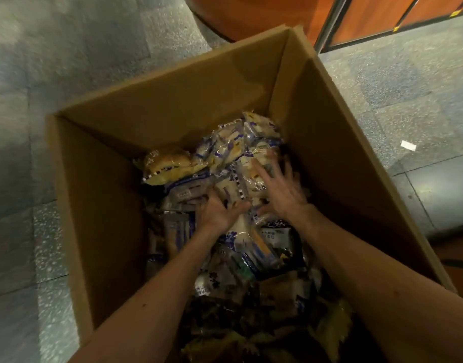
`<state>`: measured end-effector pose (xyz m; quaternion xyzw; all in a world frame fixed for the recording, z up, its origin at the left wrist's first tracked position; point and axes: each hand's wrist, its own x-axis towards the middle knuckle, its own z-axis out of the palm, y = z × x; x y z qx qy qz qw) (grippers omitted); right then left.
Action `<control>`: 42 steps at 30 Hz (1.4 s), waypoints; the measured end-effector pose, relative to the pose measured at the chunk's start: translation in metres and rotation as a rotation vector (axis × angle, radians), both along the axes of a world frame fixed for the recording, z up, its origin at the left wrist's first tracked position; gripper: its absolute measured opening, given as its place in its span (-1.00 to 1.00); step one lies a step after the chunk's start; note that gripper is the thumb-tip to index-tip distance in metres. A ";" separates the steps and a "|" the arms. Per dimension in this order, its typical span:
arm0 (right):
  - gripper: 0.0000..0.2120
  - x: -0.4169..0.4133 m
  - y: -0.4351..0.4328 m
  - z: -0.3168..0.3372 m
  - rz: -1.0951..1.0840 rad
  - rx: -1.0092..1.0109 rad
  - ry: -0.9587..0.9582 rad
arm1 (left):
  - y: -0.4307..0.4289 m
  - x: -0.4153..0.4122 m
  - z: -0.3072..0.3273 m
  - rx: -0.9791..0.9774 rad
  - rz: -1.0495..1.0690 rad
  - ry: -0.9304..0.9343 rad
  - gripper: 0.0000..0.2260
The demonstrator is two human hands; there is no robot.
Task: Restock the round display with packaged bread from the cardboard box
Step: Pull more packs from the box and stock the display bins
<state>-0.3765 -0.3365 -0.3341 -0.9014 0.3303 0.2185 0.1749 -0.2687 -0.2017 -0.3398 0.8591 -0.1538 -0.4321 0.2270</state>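
Left hand (220,210), right hand (280,189) splayed on clear blue-printed bread packets (241,150) in brown cardboard box (172,100), gripping nothing (blurred). Scoop several, gently.

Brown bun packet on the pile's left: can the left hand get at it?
Probably yes: the brown bun packet lies uncovered atop the pile, just beyond the left hand, nothing between.

The floor (68,74) is grey speckled stone laid in large tiles with thin dark joints, dimly lit and faintly glossy. At the top right stand orange-brown wooden panels (377,17) in dark frames. A small white paper scrap (408,145) lies on the tiles at the right, near a dark shiny curved strip (440,195).
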 end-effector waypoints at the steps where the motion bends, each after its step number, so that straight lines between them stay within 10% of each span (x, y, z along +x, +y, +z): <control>1: 0.24 0.003 -0.003 -0.001 0.015 0.020 0.010 | 0.000 -0.001 -0.002 -0.004 0.014 -0.008 -0.22; 14: -0.06 -0.008 -0.025 0.023 -0.202 0.320 -0.090 | 0.005 -0.002 0.007 -0.239 0.481 0.401 -0.28; 21: -0.44 -0.036 -0.020 0.042 -0.338 0.420 -0.198 | 0.001 -0.002 0.028 -0.222 0.266 0.222 -0.74; 29: -0.73 -0.075 0.002 0.095 -0.401 0.475 -0.137 | 0.018 -0.002 0.080 -0.202 -0.036 0.090 -0.79; 38: -0.70 -0.158 0.027 0.218 -0.643 0.704 -0.253 | 0.024 -0.028 0.207 -0.146 -0.589 -0.200 -0.28; 42: -0.88 -0.221 0.052 0.279 -0.761 0.713 -0.401 | 0.025 -0.069 0.279 -0.313 -0.729 -0.260 -0.76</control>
